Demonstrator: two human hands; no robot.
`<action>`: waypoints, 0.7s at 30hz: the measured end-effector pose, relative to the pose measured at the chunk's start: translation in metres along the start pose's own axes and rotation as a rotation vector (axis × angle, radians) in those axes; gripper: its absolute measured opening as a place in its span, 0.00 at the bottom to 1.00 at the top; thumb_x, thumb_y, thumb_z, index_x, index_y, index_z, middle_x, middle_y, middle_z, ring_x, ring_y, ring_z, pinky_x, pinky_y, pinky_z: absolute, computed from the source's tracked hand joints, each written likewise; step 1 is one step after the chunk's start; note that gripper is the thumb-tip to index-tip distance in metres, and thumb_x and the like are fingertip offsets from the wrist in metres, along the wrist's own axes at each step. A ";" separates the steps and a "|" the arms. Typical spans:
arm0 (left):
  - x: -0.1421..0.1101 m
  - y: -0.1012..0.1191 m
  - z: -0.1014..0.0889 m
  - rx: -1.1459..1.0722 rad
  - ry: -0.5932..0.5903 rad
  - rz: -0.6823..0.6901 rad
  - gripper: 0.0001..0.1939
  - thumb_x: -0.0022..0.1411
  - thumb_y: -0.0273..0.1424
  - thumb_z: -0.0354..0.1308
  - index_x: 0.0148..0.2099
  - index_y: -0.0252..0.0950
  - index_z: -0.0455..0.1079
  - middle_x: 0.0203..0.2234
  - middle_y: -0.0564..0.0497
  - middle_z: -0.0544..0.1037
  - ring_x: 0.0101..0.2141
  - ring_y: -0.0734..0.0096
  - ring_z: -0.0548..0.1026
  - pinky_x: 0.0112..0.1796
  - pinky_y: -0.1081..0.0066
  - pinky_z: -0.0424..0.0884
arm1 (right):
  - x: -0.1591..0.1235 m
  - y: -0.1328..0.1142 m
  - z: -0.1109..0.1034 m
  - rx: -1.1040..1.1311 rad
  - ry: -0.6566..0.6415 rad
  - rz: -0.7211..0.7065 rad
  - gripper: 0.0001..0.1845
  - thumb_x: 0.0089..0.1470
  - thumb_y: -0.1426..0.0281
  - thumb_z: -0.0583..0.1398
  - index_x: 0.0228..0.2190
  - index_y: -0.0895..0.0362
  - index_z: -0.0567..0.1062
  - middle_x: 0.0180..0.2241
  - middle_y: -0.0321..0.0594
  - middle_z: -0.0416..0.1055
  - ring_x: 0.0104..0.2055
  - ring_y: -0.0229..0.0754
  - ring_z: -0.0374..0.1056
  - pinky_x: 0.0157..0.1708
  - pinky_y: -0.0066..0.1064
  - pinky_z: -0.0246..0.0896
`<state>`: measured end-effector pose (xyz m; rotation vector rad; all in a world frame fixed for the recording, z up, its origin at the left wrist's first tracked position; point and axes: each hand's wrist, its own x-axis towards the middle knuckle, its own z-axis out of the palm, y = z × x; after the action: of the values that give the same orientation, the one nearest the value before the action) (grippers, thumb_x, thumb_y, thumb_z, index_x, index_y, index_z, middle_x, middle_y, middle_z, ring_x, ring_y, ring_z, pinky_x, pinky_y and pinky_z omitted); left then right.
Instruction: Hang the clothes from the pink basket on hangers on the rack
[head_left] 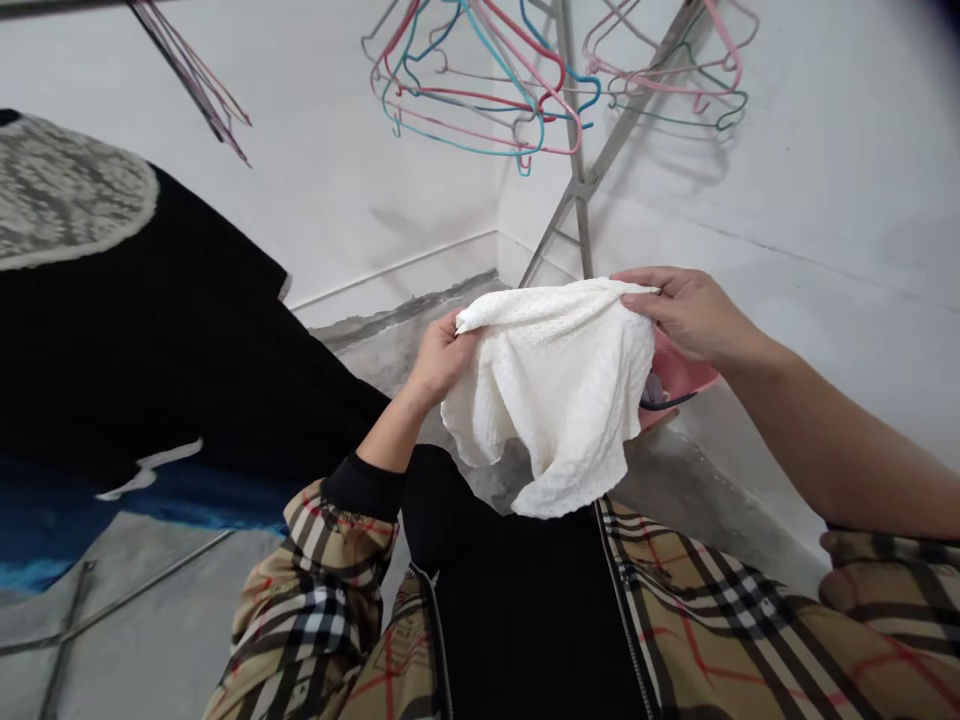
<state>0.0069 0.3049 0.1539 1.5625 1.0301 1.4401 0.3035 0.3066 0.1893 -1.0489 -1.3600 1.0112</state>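
A white textured cloth [559, 385] hangs in front of me, held up by its top edge between both hands. My left hand [440, 358] is closed on the cloth's left corner. My right hand [686, 312] pinches the right corner, thumb over the fabric. The cloth's lower part droops in folds over my dark top and plaid jacket [720, 610].
Several pink, blue and green wire hangers [510, 90] hang from a metal drying rack [577, 190] in the white corner ahead. A pink basin [679, 380] sits behind the cloth under my right hand. A black garment [135, 340] with a grey patterned patch hangs at left.
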 end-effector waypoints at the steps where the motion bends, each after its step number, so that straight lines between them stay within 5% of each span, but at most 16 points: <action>1: -0.002 0.006 -0.001 -0.026 -0.017 -0.022 0.07 0.57 0.33 0.63 0.33 0.35 0.72 0.29 0.51 0.77 0.30 0.72 0.73 0.32 0.73 0.68 | 0.000 0.005 0.002 -0.061 0.004 -0.023 0.14 0.47 0.74 0.67 0.39 0.58 0.81 0.35 0.40 0.78 0.35 0.39 0.73 0.37 0.30 0.70; 8: -0.003 0.022 0.014 -0.363 -0.055 -0.325 0.06 0.58 0.30 0.61 0.36 0.34 0.68 0.25 0.52 0.74 0.25 0.73 0.73 0.27 0.73 0.70 | -0.005 0.045 0.035 -0.444 0.033 -0.204 0.19 0.50 0.70 0.63 0.46 0.55 0.77 0.45 0.43 0.74 0.44 0.45 0.70 0.48 0.40 0.66; 13: 0.004 0.020 0.020 -0.518 0.126 -0.440 0.04 0.59 0.24 0.58 0.34 0.33 0.64 0.21 0.56 0.69 0.21 0.79 0.70 0.25 0.76 0.69 | -0.049 0.070 0.078 -0.415 -0.218 -0.290 0.19 0.54 0.63 0.61 0.48 0.53 0.74 0.45 0.43 0.73 0.45 0.45 0.70 0.46 0.39 0.67; 18: 0.004 0.023 0.024 -0.629 0.226 -0.484 0.03 0.62 0.23 0.54 0.35 0.34 0.63 0.21 0.56 0.69 0.20 0.81 0.69 0.22 0.80 0.67 | -0.080 0.106 0.115 -0.378 -0.302 -0.269 0.39 0.46 0.59 0.66 0.58 0.53 0.64 0.54 0.47 0.69 0.54 0.53 0.67 0.53 0.46 0.63; 21: 0.004 0.024 0.019 -0.593 0.207 -0.460 0.05 0.61 0.27 0.57 0.37 0.34 0.63 0.23 0.55 0.70 0.22 0.79 0.71 0.25 0.78 0.70 | -0.071 0.114 0.112 -0.323 -0.193 -0.207 0.23 0.53 0.61 0.59 0.50 0.55 0.71 0.45 0.44 0.75 0.47 0.51 0.71 0.48 0.43 0.65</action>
<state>0.0277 0.2987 0.1760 0.7125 0.8889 1.4173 0.1976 0.2647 0.0557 -1.0375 -1.7944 0.7693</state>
